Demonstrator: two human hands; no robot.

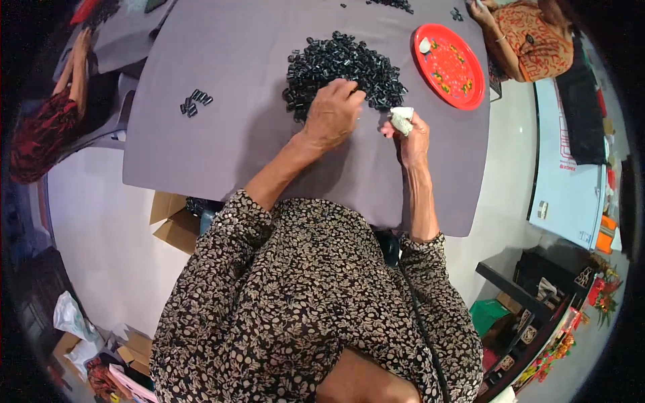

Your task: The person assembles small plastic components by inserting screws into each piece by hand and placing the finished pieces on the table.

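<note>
A heap of small, dark, shiny pieces (342,64) lies on the grey-covered table in front of me. My left hand (333,111) is over the heap's near edge, fingers bent and drawn together; whatever they pinch is hidden. To its right, my right hand (411,138) is closed around a crumpled white cloth (402,121), just off the heap's near right corner. Several of the same dark pieces (195,102) lie apart in a small group on the left.
A red patterned tray (457,96) with a small white item on it sits at the right. Another person (537,40) is at the table's far right corner, a second (50,127) at another table on the left. An open cardboard box (176,228) stands under the table's near edge.
</note>
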